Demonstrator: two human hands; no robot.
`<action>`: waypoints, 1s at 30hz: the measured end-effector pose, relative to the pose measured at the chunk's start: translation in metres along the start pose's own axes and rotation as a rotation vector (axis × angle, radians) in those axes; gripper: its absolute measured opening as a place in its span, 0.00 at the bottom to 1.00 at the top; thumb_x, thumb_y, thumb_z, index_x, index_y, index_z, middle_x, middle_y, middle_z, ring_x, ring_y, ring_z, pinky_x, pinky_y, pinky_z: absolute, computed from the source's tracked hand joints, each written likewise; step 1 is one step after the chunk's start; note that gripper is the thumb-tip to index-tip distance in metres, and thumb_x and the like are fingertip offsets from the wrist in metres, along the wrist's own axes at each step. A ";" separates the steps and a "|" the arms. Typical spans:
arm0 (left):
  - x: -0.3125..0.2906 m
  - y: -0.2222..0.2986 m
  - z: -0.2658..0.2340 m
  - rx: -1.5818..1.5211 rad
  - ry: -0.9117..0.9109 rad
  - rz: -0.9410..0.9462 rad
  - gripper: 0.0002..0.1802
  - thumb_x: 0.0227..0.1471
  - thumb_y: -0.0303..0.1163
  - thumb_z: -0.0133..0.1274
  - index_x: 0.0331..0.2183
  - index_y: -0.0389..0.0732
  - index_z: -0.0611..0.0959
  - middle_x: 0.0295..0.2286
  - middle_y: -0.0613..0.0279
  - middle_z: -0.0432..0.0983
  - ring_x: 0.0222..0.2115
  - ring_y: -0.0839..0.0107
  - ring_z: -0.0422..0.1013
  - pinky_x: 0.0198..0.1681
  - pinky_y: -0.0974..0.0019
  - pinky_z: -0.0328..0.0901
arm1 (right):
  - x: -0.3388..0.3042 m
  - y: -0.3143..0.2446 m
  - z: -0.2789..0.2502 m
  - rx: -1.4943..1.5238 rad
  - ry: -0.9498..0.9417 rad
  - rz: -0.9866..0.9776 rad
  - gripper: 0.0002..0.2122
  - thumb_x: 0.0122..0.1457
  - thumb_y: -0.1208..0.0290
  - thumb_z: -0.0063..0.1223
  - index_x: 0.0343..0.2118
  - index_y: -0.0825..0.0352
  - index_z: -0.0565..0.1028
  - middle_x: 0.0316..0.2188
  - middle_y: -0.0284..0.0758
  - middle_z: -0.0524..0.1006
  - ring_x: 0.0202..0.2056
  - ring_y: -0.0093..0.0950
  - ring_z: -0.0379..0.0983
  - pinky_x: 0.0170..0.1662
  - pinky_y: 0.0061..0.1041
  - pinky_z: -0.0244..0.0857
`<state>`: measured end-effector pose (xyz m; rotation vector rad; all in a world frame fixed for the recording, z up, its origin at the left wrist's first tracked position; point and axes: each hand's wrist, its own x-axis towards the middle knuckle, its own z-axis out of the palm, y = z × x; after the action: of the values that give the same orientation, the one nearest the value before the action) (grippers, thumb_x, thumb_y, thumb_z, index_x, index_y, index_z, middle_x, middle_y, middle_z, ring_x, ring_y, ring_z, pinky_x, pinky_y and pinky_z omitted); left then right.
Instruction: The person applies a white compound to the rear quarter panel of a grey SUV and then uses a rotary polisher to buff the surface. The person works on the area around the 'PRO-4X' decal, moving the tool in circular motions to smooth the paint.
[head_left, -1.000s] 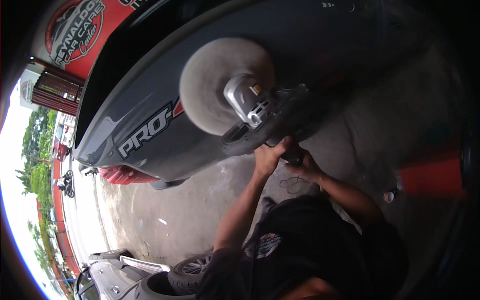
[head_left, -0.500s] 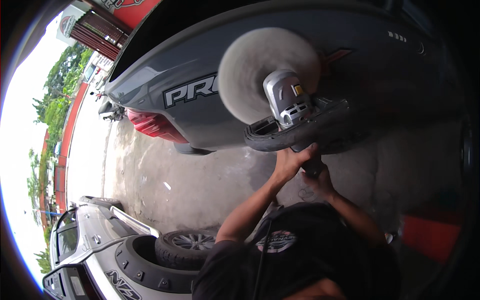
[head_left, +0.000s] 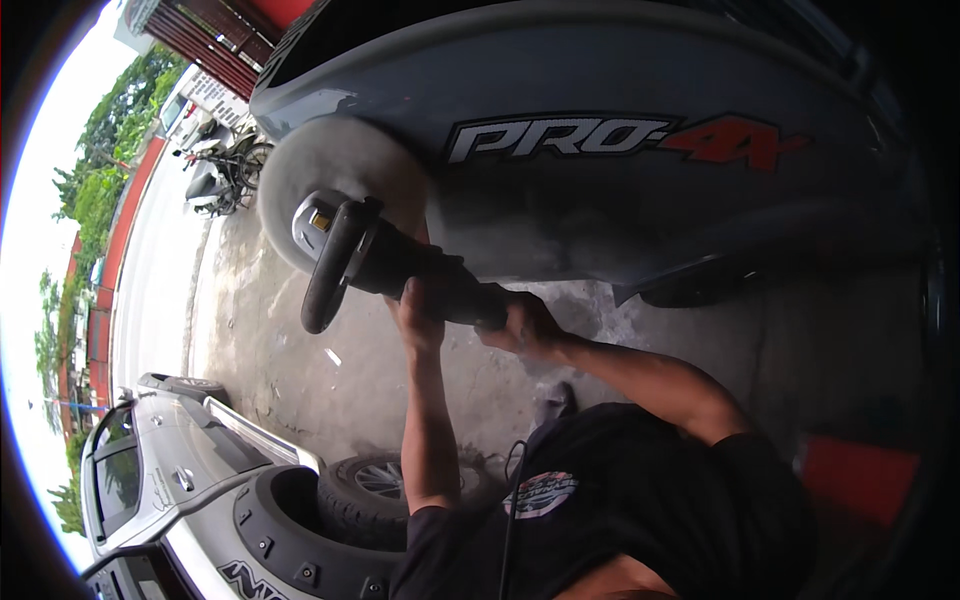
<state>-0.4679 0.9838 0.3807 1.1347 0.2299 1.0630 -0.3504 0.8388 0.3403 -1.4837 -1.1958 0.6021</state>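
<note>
A black and silver power polisher [head_left: 415,268] with a round white pad [head_left: 340,155] is held up in both hands. The pad's face is blurred and lies over the rear corner of a dark grey pickup's side panel [head_left: 520,210], hiding the tail light. My left hand [head_left: 418,312] is closed around the middle of the polisher's body. My right hand [head_left: 525,325] grips its rear end. A black loop handle [head_left: 340,265] stands across the tool's front, with neither hand on it. To the right of the pad, a white and red lettered decal [head_left: 610,138] shows on the panel.
Behind on the lower left stands a silver pickup [head_left: 165,470] with a black wheel-arch flare and a tyre [head_left: 365,485]. A thin black cord [head_left: 510,490] hangs over my shirt. Motorcycles [head_left: 225,170] are parked beyond the grey truck. Concrete floor [head_left: 290,360] lies between the vehicles.
Both hands and the polisher have moved left, from over the decal to the truck's rear corner. The tool has tilted to point leftward, and the lettering is uncovered.
</note>
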 end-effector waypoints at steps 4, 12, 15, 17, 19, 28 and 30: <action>-0.017 -0.017 0.005 -0.006 -0.003 -0.039 0.41 0.52 0.48 0.66 0.54 0.28 0.70 0.42 0.46 0.78 0.41 0.48 0.80 0.46 0.49 0.76 | -0.017 0.000 -0.002 -0.003 -0.007 0.148 0.17 0.52 0.69 0.65 0.44 0.64 0.76 0.34 0.40 0.81 0.39 0.36 0.80 0.44 0.33 0.72; -0.033 -0.044 0.033 0.166 -0.071 -0.154 0.45 0.42 0.53 0.72 0.53 0.32 0.75 0.42 0.54 0.78 0.44 0.63 0.74 0.51 0.59 0.68 | -0.066 0.019 -0.012 -0.055 0.164 0.062 0.16 0.53 0.71 0.64 0.44 0.69 0.75 0.35 0.42 0.82 0.39 0.42 0.82 0.42 0.36 0.73; 0.010 0.009 0.021 -0.008 -0.071 -0.099 0.41 0.48 0.51 0.67 0.52 0.28 0.74 0.40 0.48 0.79 0.41 0.58 0.79 0.48 0.58 0.73 | -0.009 -0.026 -0.001 -0.034 0.041 0.137 0.17 0.54 0.69 0.63 0.46 0.67 0.75 0.34 0.44 0.82 0.39 0.42 0.82 0.43 0.37 0.73; 0.035 0.021 -0.010 -0.096 -0.069 -0.022 0.38 0.53 0.48 0.63 0.53 0.27 0.72 0.41 0.44 0.79 0.39 0.53 0.80 0.44 0.54 0.77 | 0.022 -0.040 0.011 -0.059 0.030 0.034 0.18 0.54 0.68 0.63 0.47 0.67 0.75 0.35 0.45 0.82 0.39 0.42 0.82 0.43 0.37 0.72; 0.042 0.025 -0.023 -0.189 -0.066 -0.047 0.37 0.54 0.47 0.62 0.54 0.27 0.71 0.41 0.44 0.79 0.40 0.50 0.80 0.44 0.53 0.77 | 0.039 -0.064 0.012 -0.060 -0.037 -0.003 0.18 0.54 0.68 0.63 0.48 0.66 0.75 0.35 0.45 0.82 0.39 0.43 0.82 0.43 0.38 0.73; -0.020 -0.021 -0.004 -0.077 -0.008 -0.100 0.41 0.51 0.50 0.65 0.57 0.34 0.69 0.45 0.47 0.76 0.44 0.54 0.76 0.48 0.53 0.74 | -0.034 -0.029 0.006 -0.134 0.004 0.238 0.21 0.55 0.65 0.63 0.50 0.66 0.75 0.42 0.43 0.82 0.47 0.40 0.80 0.50 0.36 0.72; -0.005 0.003 -0.014 -0.144 -0.057 -0.124 0.40 0.52 0.50 0.62 0.56 0.33 0.69 0.44 0.45 0.76 0.42 0.51 0.78 0.45 0.49 0.76 | -0.016 -0.046 0.016 -0.086 -0.024 0.220 0.22 0.54 0.63 0.64 0.50 0.66 0.74 0.41 0.43 0.82 0.46 0.42 0.80 0.49 0.38 0.72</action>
<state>-0.4810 0.9883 0.3753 1.0065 0.1735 0.9218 -0.3859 0.8271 0.3754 -1.6987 -1.0964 0.7258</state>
